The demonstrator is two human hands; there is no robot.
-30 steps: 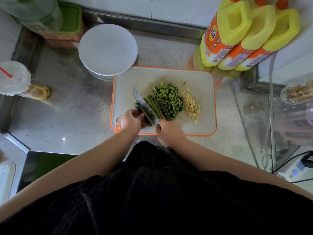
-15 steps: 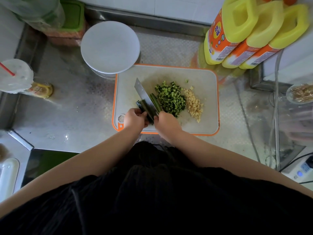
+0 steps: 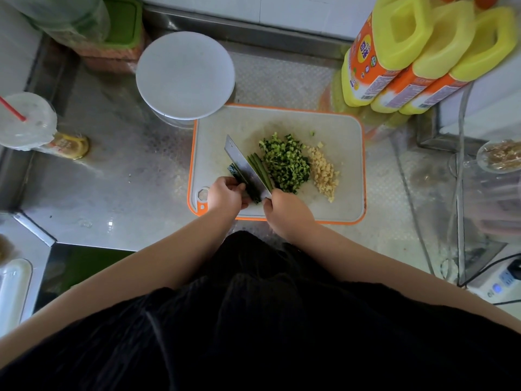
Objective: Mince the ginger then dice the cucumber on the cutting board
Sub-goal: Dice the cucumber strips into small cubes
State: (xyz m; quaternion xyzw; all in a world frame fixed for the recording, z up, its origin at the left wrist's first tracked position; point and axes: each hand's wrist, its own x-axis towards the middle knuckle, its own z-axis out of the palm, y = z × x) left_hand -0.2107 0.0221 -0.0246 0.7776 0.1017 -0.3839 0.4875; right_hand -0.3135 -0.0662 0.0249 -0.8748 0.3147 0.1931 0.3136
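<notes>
Right hand (image 3: pixel 284 211) grips knife (image 3: pixel 245 166); left hand (image 3: pixel 225 194) holds cucumber (image 3: pixel 243 180).

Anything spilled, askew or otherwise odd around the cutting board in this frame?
Mostly tidy. A few stray bits of cucumber and ginger lie apart from their piles near the far side of the cutting board. Three big yellow-capped bottles crowd the board's far right corner.
</notes>
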